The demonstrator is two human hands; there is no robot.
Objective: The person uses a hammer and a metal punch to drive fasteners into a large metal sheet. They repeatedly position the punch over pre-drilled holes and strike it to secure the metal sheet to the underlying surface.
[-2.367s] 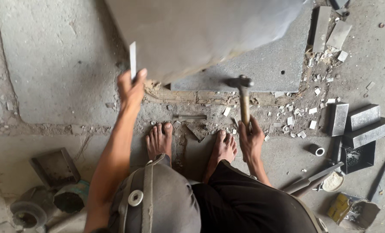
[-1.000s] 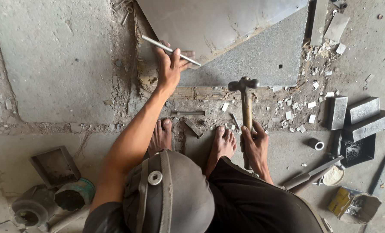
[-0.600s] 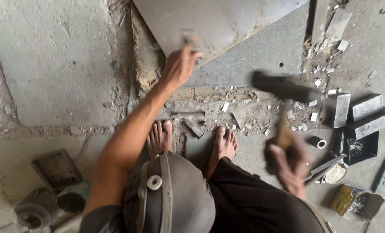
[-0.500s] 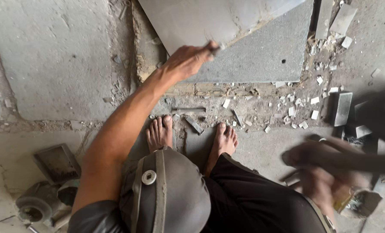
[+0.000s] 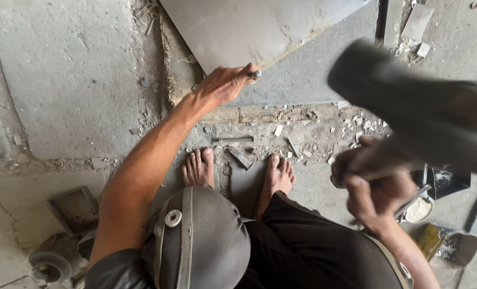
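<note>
Head view, looking straight down on a squatting person.

Left hand (image 5: 223,85): arm stretched forward, fingers closed round a thin metal chisel (image 5: 255,74) whose tip meets the edge of the large grey tile (image 5: 260,27) where it overlaps the rough grey slab (image 5: 313,80).

Right hand (image 5: 375,184): fist closed on the handle of a hammer (image 5: 409,107), raised near the lens and heavily blurred, head up.

Bare feet (image 5: 238,168): planted on concrete floor (image 5: 56,75), just behind a strip of broken tile chips (image 5: 313,131). A flat metal bar (image 5: 233,139) lies among them.

Other items: dark tray (image 5: 75,208) and round tin (image 5: 48,262) at lower left; small bowl of white paste (image 5: 419,210) at right.

Risks, as judged: a swing from this height could miss the slim chisel and strike the left knuckles; a skewed blow could crack the tile instead of lifting it; flying chips or a dropped hammer endanger the bare toes.

Change from half a second ago: the hammer has risen from low at the right to high before the camera; the left hand stays on the chisel at the tile edge.
</note>
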